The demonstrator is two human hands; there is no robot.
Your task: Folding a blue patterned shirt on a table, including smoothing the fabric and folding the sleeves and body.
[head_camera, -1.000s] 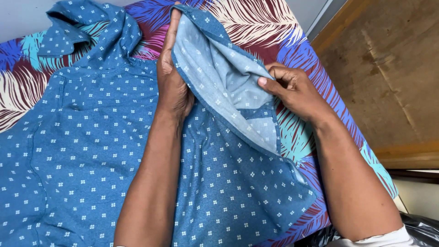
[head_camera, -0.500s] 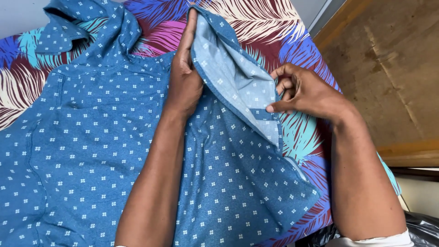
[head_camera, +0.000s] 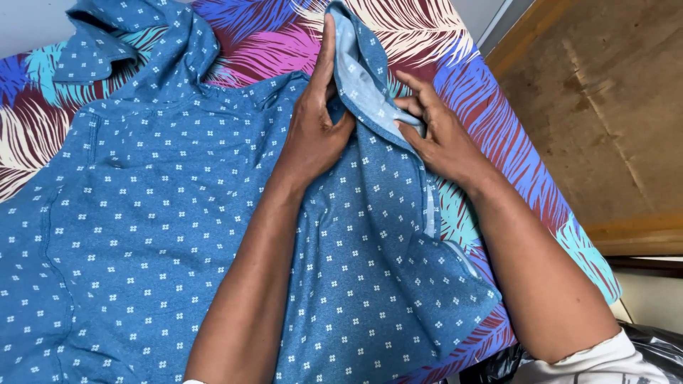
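Note:
A blue shirt (head_camera: 156, 235) with small white dots lies spread on a bed with a bright leaf-print sheet (head_camera: 263, 43). My left hand (head_camera: 316, 128) rests flat on the shirt's upper middle, fingers pointing away and pinning the cloth at a fold line. My right hand (head_camera: 437, 139) pinches the shirt's right side panel (head_camera: 359, 78), whose paler inside shows, and holds it folded over against my left hand. The collar (head_camera: 107, 43) lies at the far left.
The bed's right edge (head_camera: 569, 235) runs diagonally, with a brown floor (head_camera: 612, 121) beyond it. A black plastic bag (head_camera: 651, 345) sits at the lower right corner. A pale wall (head_camera: 28, 28) shows at the top left.
My right hand has carried the raised right panel leftward and down, so the fold has narrowed against my left hand, which slid slightly further up the shirt.

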